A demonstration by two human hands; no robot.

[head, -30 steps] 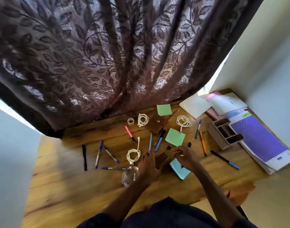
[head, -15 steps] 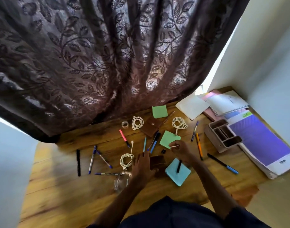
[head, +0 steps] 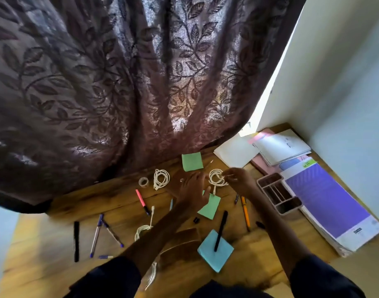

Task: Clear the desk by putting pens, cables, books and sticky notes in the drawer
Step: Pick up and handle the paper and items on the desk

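My right hand [head: 240, 179] reaches to the far side of the wooden desk [head: 44, 261], its blurred fingertips pinched on the right edge of a coiled white cable [head: 215, 179] that lies flat. Just left of it my left hand [head: 194, 191] hovers palm down with fingers spread, partly over a green sticky note [head: 211, 208]. A second green note [head: 192, 161] lies farther back. Close to me a black pen [head: 220, 230] rests on a blue sticky pad [head: 216, 254]. Two more white cables [head: 161, 178] [head: 143, 229] and several pens, one pink [head: 141, 200] and one orange [head: 246, 212], are scattered about. No drawer is visible.
Notebooks [head: 281, 147] and a purple book [head: 326, 201] are stacked at the right by the wall, beside a compartment tray [head: 278, 193]. A brown wallet [head: 180, 241] sits under my left forearm. A tape roll [head: 143, 181] and a dark curtain [head: 119, 82] are at the back.
Both hands moved away from me, from the wallet and blue pad to the back of the desk. The right hand let go of the black pen onto the blue pad and reached the cable coil.
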